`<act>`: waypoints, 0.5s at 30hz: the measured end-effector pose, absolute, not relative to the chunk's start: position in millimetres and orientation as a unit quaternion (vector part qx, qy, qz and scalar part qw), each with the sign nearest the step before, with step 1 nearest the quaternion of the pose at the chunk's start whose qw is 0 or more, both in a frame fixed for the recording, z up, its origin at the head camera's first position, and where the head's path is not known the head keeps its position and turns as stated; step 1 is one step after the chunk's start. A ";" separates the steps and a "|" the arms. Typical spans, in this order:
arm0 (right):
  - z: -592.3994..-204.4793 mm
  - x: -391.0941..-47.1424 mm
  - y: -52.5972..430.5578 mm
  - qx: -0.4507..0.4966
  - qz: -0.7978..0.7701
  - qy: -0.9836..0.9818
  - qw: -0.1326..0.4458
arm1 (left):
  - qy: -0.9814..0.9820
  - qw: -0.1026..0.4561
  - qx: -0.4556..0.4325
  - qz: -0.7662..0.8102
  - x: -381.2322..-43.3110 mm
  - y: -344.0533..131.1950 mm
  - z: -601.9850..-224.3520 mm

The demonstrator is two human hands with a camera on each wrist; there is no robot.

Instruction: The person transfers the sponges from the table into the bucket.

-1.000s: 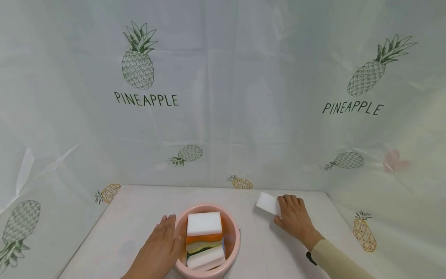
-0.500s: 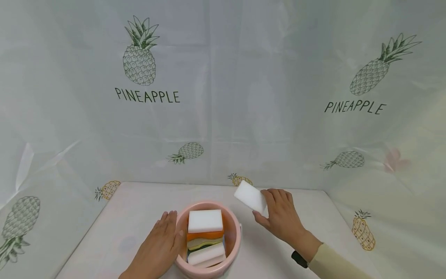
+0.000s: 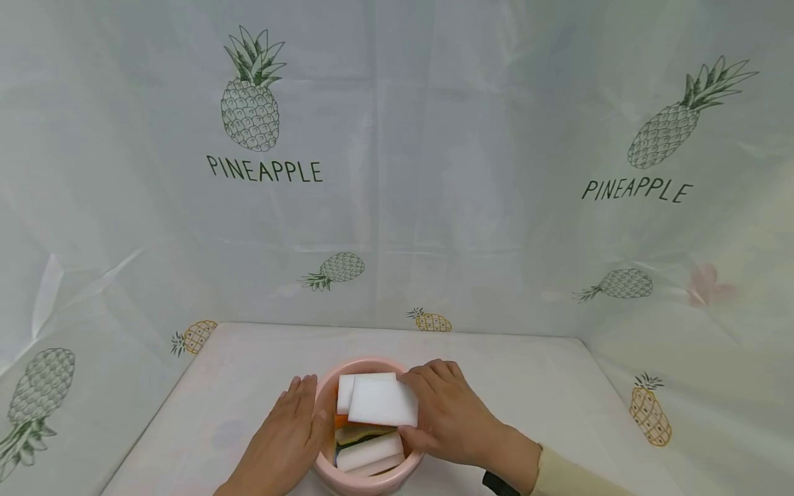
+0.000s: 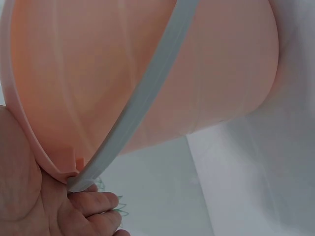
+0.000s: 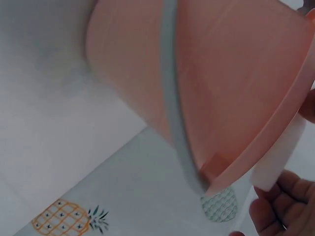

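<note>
A pink bucket (image 3: 424, 451) with a grey handle (image 4: 142, 101) stands near the front of the table, several sponges inside it. My right hand (image 3: 455, 417) pinches a white sponge (image 3: 383, 403) by its right end, above the bucket's opening. Under it, a second white sponge (image 3: 344, 393) is partly covered, and an orange one (image 3: 342, 419) barely shows. Nearer me in the bucket lies a pale sponge (image 3: 370, 451). My left hand (image 3: 282, 434) rests with straight fingers against the bucket's left rim, its palm touching the rim in the left wrist view.
The white-covered table (image 3: 521, 375) extends behind and to both sides of the bucket. Sheeting (image 3: 434, 172) printed with pineapples hangs at the back and sides. A dark band (image 3: 499, 483) is on my right wrist, below a beige sleeve (image 3: 564, 475).
My right hand has carried the white sponge leftward from over the table's right part to above the bucket. My left hand has stayed at the rim.
</note>
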State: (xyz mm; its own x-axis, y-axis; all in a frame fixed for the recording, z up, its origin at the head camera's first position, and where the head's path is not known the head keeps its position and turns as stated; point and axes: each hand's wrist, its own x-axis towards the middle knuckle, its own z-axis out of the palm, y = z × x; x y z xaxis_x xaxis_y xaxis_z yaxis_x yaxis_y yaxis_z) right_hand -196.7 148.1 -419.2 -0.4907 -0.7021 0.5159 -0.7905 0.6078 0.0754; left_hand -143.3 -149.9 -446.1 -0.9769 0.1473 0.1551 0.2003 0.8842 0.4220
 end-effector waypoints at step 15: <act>-410.3 -186.6 124.1 0.500 0.040 -0.846 0.178 | -0.965 0.102 -0.102 -0.220 -142.9 -149.0 -449.1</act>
